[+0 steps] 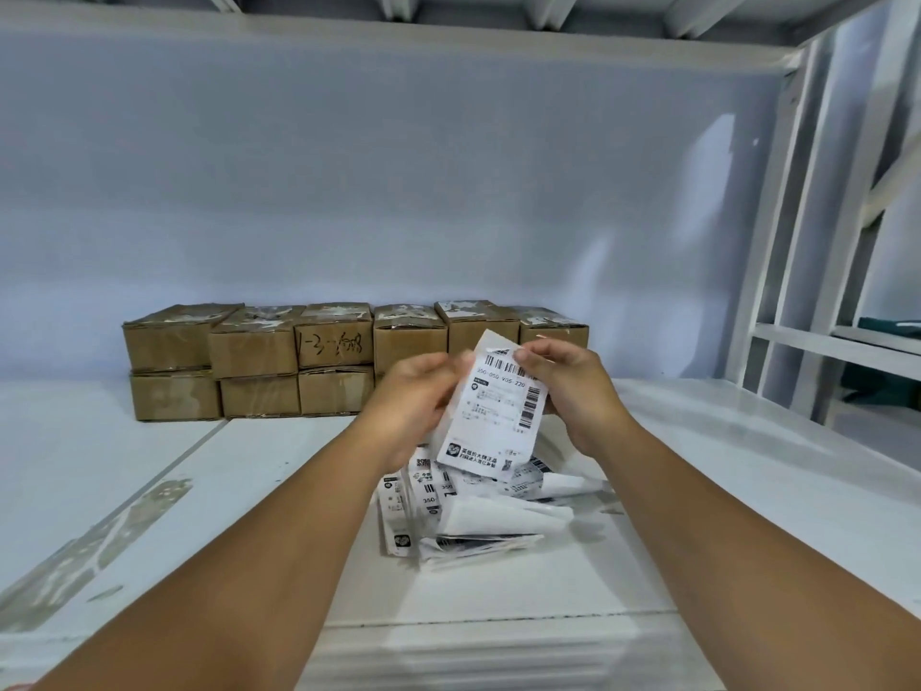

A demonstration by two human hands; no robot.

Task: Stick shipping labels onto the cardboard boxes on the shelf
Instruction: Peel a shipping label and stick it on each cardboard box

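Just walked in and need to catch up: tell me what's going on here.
A person holds one label up with both hands: the left hand grips its left edge, the right hand pinches its top corner. A pile of more labels and papers lies on the shelf below. The boxes sit stacked two high at the back; this label is not yet on one.

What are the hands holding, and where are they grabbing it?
A shipping label. The left hand grips its left edge, and the right hand pinches its top right corner.
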